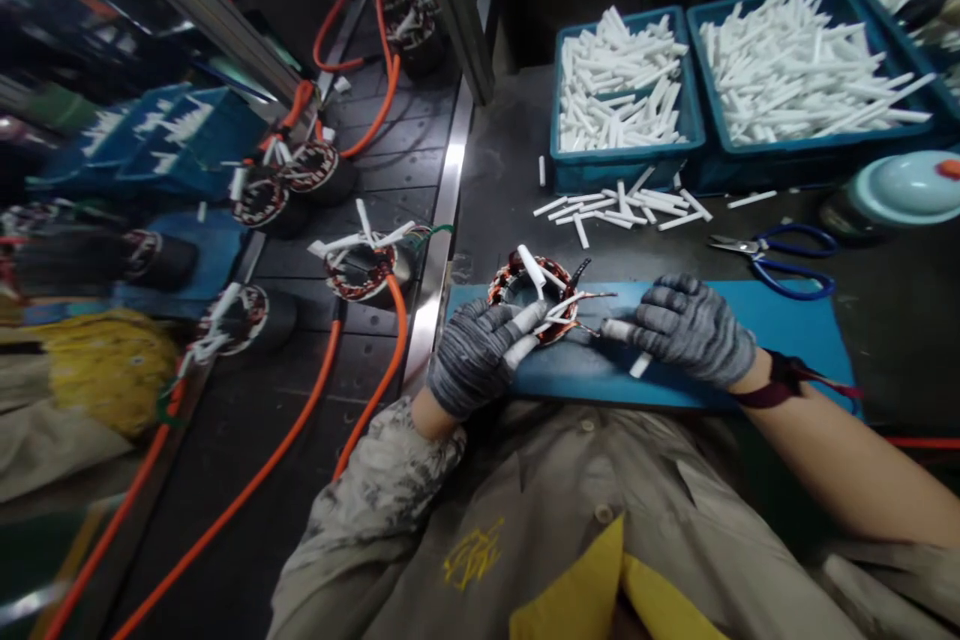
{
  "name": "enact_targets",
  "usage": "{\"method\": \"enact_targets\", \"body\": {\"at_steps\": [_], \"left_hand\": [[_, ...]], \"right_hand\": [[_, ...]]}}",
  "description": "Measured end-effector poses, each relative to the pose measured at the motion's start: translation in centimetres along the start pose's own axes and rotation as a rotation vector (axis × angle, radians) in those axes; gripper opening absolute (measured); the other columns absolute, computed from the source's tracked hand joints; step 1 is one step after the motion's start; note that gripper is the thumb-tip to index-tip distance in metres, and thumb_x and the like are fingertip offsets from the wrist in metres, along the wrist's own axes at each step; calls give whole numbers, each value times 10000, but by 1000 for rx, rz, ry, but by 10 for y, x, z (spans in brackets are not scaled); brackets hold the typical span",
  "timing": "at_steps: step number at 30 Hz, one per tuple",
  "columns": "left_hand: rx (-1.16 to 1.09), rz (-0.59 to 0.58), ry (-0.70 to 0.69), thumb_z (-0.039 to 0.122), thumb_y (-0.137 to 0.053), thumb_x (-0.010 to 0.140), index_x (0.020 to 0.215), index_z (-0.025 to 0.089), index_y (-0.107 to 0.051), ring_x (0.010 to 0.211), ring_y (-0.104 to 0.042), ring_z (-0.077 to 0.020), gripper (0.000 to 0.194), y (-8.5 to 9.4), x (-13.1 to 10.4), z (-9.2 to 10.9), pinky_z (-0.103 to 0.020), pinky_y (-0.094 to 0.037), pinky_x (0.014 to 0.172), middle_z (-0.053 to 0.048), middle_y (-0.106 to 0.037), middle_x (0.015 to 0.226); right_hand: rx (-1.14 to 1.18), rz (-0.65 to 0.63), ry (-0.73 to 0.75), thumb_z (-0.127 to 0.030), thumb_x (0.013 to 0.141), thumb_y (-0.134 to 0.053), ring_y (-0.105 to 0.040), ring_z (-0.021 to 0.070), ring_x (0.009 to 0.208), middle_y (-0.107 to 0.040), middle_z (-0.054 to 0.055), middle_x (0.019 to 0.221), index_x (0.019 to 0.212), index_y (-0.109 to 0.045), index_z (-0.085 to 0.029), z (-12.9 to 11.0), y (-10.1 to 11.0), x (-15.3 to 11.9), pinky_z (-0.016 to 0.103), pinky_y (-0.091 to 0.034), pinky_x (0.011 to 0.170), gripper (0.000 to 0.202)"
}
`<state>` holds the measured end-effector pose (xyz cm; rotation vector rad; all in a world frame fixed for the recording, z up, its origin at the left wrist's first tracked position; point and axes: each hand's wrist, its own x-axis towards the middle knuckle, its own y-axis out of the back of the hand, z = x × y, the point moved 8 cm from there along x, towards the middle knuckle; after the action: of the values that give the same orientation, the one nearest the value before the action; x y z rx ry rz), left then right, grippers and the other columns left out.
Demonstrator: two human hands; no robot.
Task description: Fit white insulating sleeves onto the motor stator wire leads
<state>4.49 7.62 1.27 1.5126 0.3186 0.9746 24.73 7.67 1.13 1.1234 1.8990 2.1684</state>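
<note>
A round wound coil part [551, 325] with copper windings, white sleeves and loose wire ends lies on the blue mat [795, 340]. My left hand [480, 345], in a striped grey glove with whitish fingertips, is closed on white sleeves and wires at the part's near side. To its right, my right hand [686, 330], gloved alike, has its index finger and thumb close together by the wire ends; what lies between those fingertips is too small to make out. Beneath that hand a short white sleeve [640, 364] shows against the mat.
Blue bins [628, 160] of white tubes stand behind, with loose tubes [622, 208] before them. Blue-handled scissors [791, 265] and a light-blue-lidded container [907, 190] are at right. Left of a metal rail [442, 220], more coil parts [360, 270] with orange cables [300, 420] sit on a conveyor.
</note>
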Motion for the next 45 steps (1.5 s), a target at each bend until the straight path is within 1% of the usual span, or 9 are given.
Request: {"method": "enact_targets", "body": {"at_steps": [4, 8, 12, 20, 28, 32, 36, 42, 45], "left_hand": [[-3, 45, -6, 288, -563, 1039, 1331, 204, -694, 862, -732, -215, 331, 5, 2, 2, -367, -543, 766, -69, -795, 1011], [-18, 81, -13, 285, -578, 1029, 1300, 194, -704, 860, -738, -203, 313, 12, 4, 3, -350, -546, 762, -71, -801, 1037], [-62, 104, -44, 300, -575, 1021, 1273, 181, -701, 938, -752, -207, 306, 18, 5, 4, -343, -564, 804, -81, -801, 1093], [-104, 104, -48, 365, -651, 984, 1289, 186, -685, 994, -760, -227, 356, 17, 2, 3, -350, -592, 848, -102, -793, 1154], [-235, 53, -9, 328, -651, 995, 1225, 189, -712, 1039, -758, -211, 275, 6, -3, -3, -354, -623, 933, -95, -797, 1131], [-215, 44, 9, 303, -616, 1000, 1182, 220, -753, 1004, -760, -214, 243, -4, -5, 2, -365, -632, 896, -84, -804, 1100], [-128, 34, -3, 280, -597, 993, 1166, 232, -768, 1027, -751, -228, 248, -7, -4, 10, -388, -618, 908, -84, -801, 1105], [-71, 2, 158, 584, -785, 813, 1411, 177, -606, 1283, -645, -353, 746, -8, -4, -6, -573, -401, 1211, -166, -694, 1347], [-77, -62, 159, 469, -823, 814, 1409, 185, -593, 1254, -672, -344, 699, -16, -4, -4, -592, -340, 1254, -129, -731, 1296]], "right_hand": [[259, 149, -516, -365, 933, -730, -637, 185, 705, -703, 12, 809, 1193, -724, -311, 18, 9, -35, 344, -501, 683, 265], [723, 184, -914, -516, 1000, -589, -743, 246, 974, -758, 81, 1188, 1305, -655, -268, 11, -22, -55, 426, -609, 866, 399], [810, 211, -960, -431, 1036, -529, -747, 223, 996, -803, 47, 1043, 1041, -761, -265, -2, -37, -45, 404, -578, 992, 286], [1074, 179, -1113, -463, 950, -677, -776, 236, 938, -827, 44, 1059, 1125, -774, -240, -14, -48, -47, 376, -635, 849, 300], [493, 152, -751, -286, 1004, -606, -754, 273, 1000, -805, 115, 1092, 1197, -795, -258, -24, -27, 1, 422, -613, 889, 272], [818, 3, -768, -409, 1066, -475, -741, 206, 722, -802, 48, 836, 1068, -800, -230, -26, -47, 11, 364, -622, 760, 372], [1207, -25, -950, -540, 1092, -314, -486, 137, 336, -548, -39, 409, 784, -704, -214, -32, -66, 18, 285, -491, 454, 594], [1470, -27, -1159, -788, 959, -419, -692, 194, 546, -761, 64, 671, 855, -775, -195, -29, -70, -17, 333, -589, 602, 699], [1294, 63, -1207, -763, 942, -507, -736, 208, 627, -801, 76, 764, 982, -791, -197, -5, -59, -63, 343, -608, 660, 635]]}}
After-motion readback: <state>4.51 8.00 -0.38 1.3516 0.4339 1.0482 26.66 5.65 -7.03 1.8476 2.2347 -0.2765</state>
